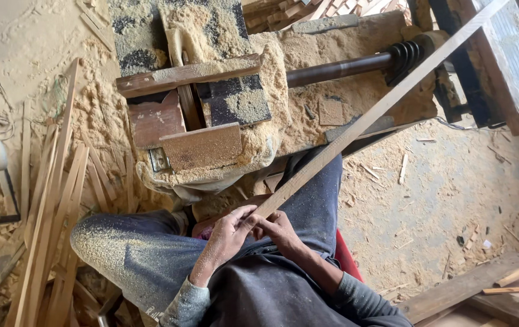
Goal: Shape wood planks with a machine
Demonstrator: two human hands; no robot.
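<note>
Both hands at lap, clamped on near end of long wooden strip (368, 118): left hand (226, 233) fingers wrapped over it, right hand (280, 229) fingers curled beneath. Strip angled up across sawdust-covered wooden machine (211, 109) and dark metal shaft (338, 68). Cut slat pile (47, 230) on floor, left.

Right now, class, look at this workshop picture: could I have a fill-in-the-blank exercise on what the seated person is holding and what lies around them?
1. Both hands, the left hand and the right hand, grip one end of a long wooden ____.
2. The floor and the machine are covered in ____.
3. A pile of thin wooden strips lies on the person's ____ side.

Missing words: strip; sawdust; left
</note>
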